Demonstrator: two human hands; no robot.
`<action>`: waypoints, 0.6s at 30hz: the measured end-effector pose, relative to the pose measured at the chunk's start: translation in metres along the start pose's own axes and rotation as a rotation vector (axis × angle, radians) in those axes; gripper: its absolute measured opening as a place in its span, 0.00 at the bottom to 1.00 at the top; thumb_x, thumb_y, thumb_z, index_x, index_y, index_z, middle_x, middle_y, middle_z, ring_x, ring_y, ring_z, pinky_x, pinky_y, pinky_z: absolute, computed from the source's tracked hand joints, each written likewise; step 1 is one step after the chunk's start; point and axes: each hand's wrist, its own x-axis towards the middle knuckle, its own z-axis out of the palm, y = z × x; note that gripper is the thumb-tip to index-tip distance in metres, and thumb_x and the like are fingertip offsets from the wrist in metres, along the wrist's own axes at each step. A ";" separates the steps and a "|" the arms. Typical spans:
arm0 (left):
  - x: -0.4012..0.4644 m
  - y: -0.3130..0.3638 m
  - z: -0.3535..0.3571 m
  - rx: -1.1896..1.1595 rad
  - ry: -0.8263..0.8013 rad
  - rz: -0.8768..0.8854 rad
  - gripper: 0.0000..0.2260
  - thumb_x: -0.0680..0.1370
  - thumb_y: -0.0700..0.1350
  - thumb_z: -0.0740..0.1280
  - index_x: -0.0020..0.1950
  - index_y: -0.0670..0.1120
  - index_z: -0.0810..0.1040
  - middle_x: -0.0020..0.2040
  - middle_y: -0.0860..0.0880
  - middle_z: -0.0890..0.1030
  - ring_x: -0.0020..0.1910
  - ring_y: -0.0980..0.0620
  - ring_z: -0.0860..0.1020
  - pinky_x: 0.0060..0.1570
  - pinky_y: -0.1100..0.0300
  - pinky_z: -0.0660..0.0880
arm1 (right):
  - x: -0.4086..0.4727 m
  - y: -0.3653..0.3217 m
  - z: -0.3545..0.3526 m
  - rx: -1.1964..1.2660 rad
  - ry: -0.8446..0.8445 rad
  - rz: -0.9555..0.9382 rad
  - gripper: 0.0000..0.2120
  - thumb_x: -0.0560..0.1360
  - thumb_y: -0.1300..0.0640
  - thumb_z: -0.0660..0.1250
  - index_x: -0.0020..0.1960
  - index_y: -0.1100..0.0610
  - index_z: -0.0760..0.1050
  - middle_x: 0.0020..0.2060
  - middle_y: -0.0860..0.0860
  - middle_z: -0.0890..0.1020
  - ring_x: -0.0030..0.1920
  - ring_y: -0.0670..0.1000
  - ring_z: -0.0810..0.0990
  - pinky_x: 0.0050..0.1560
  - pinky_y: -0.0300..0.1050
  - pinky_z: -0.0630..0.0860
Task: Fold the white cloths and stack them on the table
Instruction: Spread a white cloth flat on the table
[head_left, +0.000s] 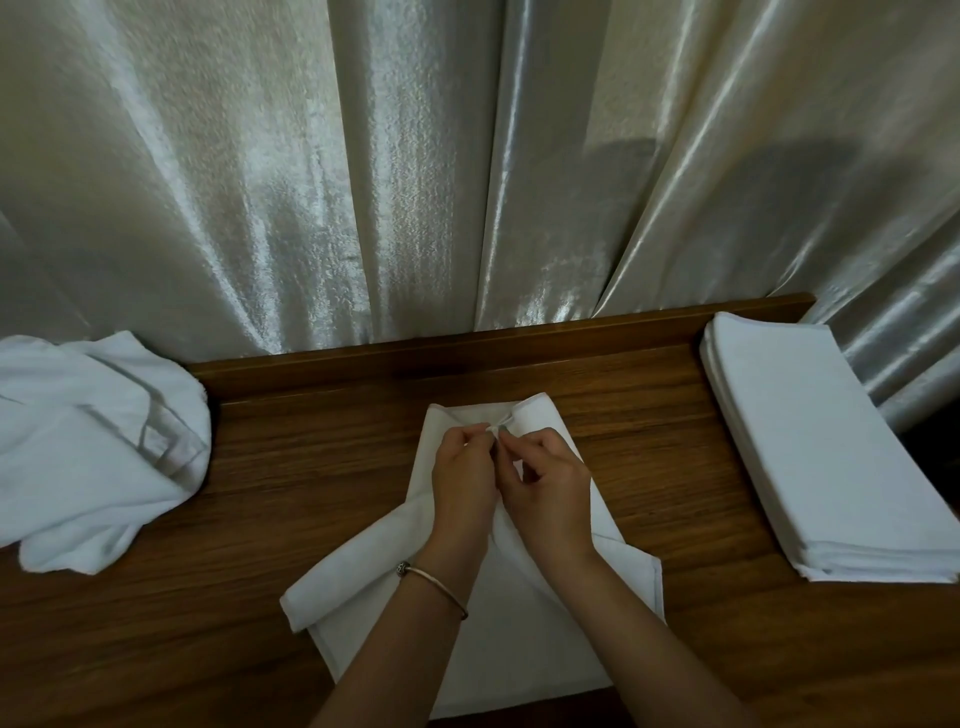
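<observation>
Mid-fold on the cloth (524, 613), lying partly folded at the near middle of the table (322, 467), with the left hand (464, 480) and right hand (548, 486) meeting at its far edge, each pinching a bit of hem between fingertips. Off to the right sits a neat stack (826, 447) of folded ones, so a good share looks done. At left a crumpled pile (93, 441) waits, so there is more to fold.
</observation>
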 end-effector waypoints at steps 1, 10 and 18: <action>0.000 0.001 0.001 0.022 0.007 0.002 0.06 0.79 0.44 0.62 0.53 0.47 0.77 0.50 0.48 0.80 0.50 0.49 0.79 0.54 0.51 0.78 | 0.000 0.002 -0.001 0.018 -0.032 0.011 0.09 0.73 0.60 0.71 0.54 0.59 0.83 0.42 0.50 0.81 0.35 0.39 0.73 0.36 0.23 0.70; -0.009 -0.005 -0.024 0.081 0.109 0.076 0.04 0.78 0.41 0.64 0.50 0.48 0.77 0.49 0.47 0.80 0.48 0.49 0.79 0.51 0.51 0.79 | 0.006 -0.002 -0.016 0.267 -0.161 0.187 0.14 0.70 0.43 0.60 0.47 0.40 0.83 0.41 0.42 0.85 0.43 0.45 0.82 0.44 0.45 0.79; -0.046 -0.015 -0.052 0.339 0.123 0.532 0.14 0.77 0.33 0.63 0.42 0.54 0.74 0.36 0.55 0.78 0.37 0.57 0.76 0.33 0.73 0.70 | 0.111 0.019 0.007 -0.319 -0.419 0.475 0.17 0.71 0.50 0.68 0.59 0.48 0.77 0.57 0.49 0.80 0.59 0.53 0.78 0.57 0.49 0.75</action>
